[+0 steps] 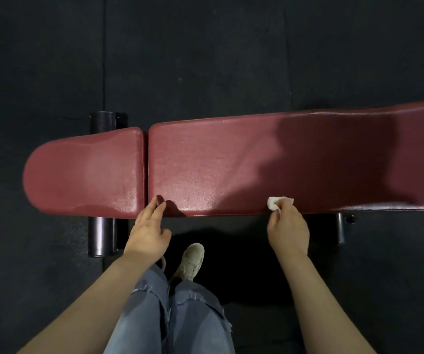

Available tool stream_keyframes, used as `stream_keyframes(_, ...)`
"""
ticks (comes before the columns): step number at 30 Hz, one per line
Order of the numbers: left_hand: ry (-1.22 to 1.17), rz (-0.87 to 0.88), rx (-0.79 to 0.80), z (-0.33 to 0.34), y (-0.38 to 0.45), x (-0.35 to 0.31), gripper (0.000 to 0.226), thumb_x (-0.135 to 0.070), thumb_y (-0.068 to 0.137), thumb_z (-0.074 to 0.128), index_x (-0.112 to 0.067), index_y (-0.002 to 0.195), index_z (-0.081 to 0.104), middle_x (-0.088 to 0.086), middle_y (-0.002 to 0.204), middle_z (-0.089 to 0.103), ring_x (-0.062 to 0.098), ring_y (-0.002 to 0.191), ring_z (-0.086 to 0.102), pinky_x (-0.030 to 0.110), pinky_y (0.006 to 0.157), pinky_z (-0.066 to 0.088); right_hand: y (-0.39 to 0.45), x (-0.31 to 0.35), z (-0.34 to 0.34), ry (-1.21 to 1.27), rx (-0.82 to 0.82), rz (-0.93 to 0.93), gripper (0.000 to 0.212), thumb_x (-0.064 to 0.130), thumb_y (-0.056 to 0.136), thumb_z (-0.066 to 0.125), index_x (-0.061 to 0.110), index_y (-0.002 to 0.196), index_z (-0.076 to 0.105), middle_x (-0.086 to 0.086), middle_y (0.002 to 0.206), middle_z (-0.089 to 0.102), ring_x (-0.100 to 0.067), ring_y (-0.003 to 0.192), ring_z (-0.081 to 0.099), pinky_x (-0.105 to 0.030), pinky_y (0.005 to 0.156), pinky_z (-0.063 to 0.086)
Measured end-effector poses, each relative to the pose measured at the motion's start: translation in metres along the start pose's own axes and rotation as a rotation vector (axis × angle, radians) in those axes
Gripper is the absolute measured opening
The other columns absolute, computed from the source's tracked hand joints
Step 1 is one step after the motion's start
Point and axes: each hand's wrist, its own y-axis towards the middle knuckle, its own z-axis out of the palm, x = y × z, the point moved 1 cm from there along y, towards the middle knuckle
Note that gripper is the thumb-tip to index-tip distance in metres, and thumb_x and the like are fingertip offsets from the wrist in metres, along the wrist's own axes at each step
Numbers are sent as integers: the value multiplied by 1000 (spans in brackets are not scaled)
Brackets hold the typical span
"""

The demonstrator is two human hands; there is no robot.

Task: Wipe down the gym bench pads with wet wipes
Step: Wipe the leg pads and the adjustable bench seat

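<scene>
Now your right hand (pixel 288 227) pinches the soft, limp wipe (pixel 277 203) at the long pad's (pixel 231 159) near edge; keep it bunched. Your left hand (pixel 147 229) rests open, fingertips steadying the slick, firm vinyl.

Seat pad (pixel 83 172) left of back pad (pixel 257 162); wipe (pixel 276 202) on back pad's near edge.

The long back pad (pixel 295 162) was cut off by the right edge. The black frame (pixel 102 233) was mostly hidden under the pads. The left shoe was hidden behind the left arm (pixel 98 297).
</scene>
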Motion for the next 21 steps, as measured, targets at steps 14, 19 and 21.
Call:
stream_keyframes(14,119,27,89,-12,30,-14,79,-11,94,50,-28,158,8,-16,164,-8,10,151,5,31,118,27,205,103,-35,-192,-211,-267,23,22,101,44,2,105,55,-19,104,64,-39,97,59,-44,81,41)
stream_keyframes(19,151,55,111,-14,31,-15,80,-12,95,50,-24,159,2,-14,164,-12,9,152,3,15,103,24,186,95,-28,-155,-180,-210,18,6,92,47,2,107,56,-20,103,63,-40,95,59,-44,80,43)
stream_keyframes(21,166,54,127,-15,31,-17,81,-12,96,50,-24,159,0,-14,163,-15,10,152,2,14,99,26,143,76,-19,-189,-169,-303,22,-6,79,52,1,97,61,-21,86,64,-41,78,61,-45,70,47)
